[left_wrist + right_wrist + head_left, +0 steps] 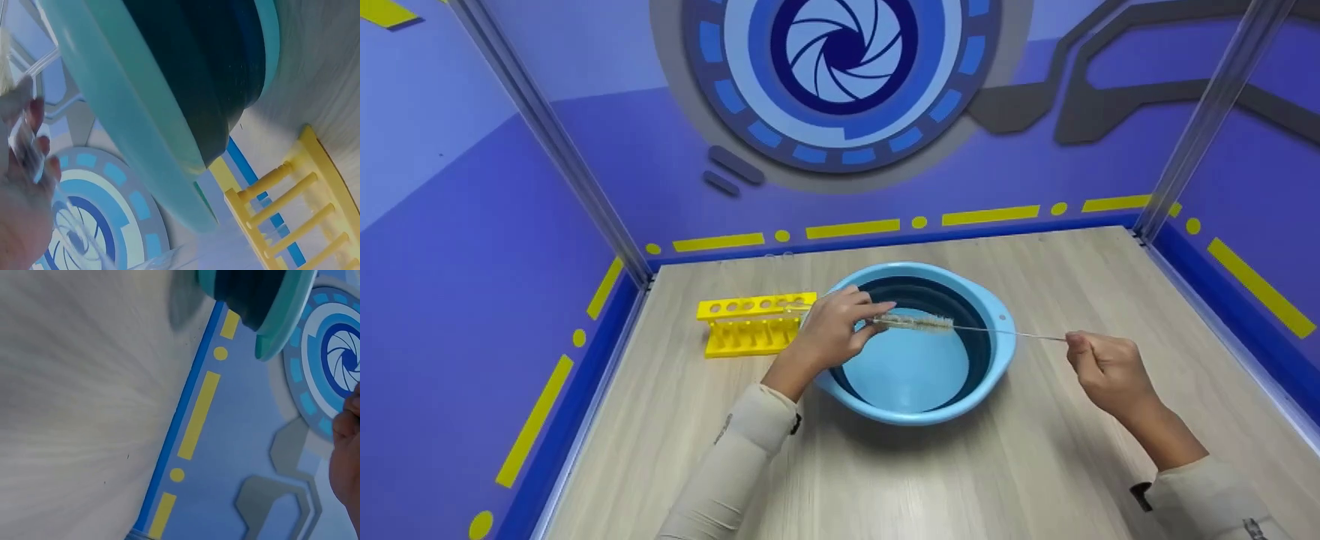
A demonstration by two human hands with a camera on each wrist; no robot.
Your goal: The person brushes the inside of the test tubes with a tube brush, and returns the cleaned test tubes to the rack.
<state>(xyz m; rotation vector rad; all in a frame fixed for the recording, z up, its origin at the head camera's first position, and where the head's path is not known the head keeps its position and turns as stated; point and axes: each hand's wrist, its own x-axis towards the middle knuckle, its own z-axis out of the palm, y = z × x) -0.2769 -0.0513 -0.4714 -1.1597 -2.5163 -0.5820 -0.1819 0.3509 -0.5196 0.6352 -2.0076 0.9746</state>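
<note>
Over the light-blue basin (997, 360), my left hand (834, 328) holds a clear glass test tube (795, 308) sideways, its closed end to the left. The tube also shows in the left wrist view, a transparent shape (84, 230) below the fingers. A bristle brush (934, 323) lies in line with the tube's mouth, bristles close by the left fingertips. Its thin wire handle (1035, 336) runs right, past the basin rim, to my right hand (1114, 371), which grips the end in curled fingers. In the right wrist view only part of that hand (346, 467) appears.
A yellow test-tube rack (746, 349) stands left of the basin, partly behind the left hand. Faint clear rims (787, 256) show above it. The wooden table (915, 487) is bordered by blue-purple panels (607, 165) at the back and sides.
</note>
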